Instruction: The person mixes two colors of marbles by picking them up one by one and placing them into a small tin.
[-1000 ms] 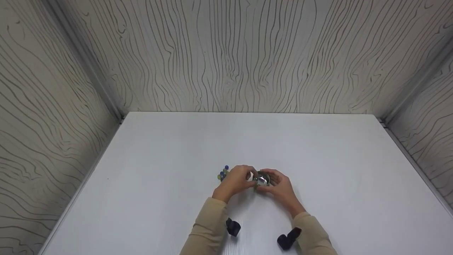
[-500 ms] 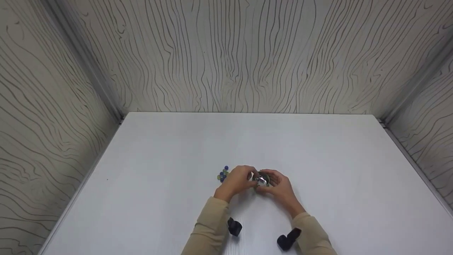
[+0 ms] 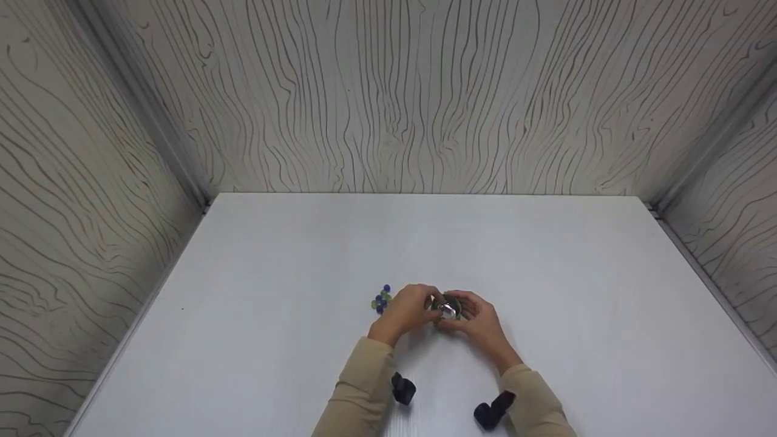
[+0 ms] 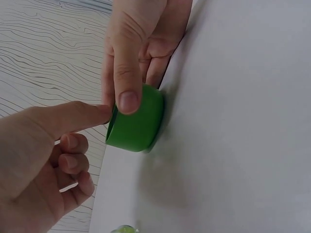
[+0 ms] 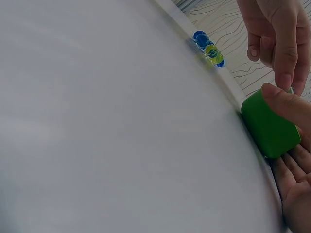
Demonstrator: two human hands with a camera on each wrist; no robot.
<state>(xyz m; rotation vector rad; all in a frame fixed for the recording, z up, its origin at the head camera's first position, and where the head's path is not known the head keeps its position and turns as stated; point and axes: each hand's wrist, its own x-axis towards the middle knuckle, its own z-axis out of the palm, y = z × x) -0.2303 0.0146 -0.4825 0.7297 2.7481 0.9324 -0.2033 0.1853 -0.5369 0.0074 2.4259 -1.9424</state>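
A small green cup (image 4: 138, 119) with a shiny inside (image 3: 448, 311) stands on the white table, its mouth tilted slightly in the left wrist view. My right hand (image 3: 479, 318) grips it, thumb pressed on the near wall and fingers behind the far side. My left hand (image 3: 408, 308) reaches over the cup's left rim with thumb and forefinger, its other fingers loosely curled. Those two tips dip at the mouth, and I cannot tell whether they pinch something. Beside the left hand lies a cluster of blue and yellow-green glass marbles (image 5: 209, 48), partly hidden by that hand in the head view.
The white table (image 3: 273, 261) meets wood-grain patterned walls (image 3: 388, 97) at the back and sides. Black wrist cameras, one on the left sleeve (image 3: 358, 382) and one on the right sleeve (image 3: 534, 394), hang close over the table.
My left fingertips have moved slightly further into the cup's mouth; a small shiny spot seen at them a second ago is now hidden. The right hand and the marbles stay in place.
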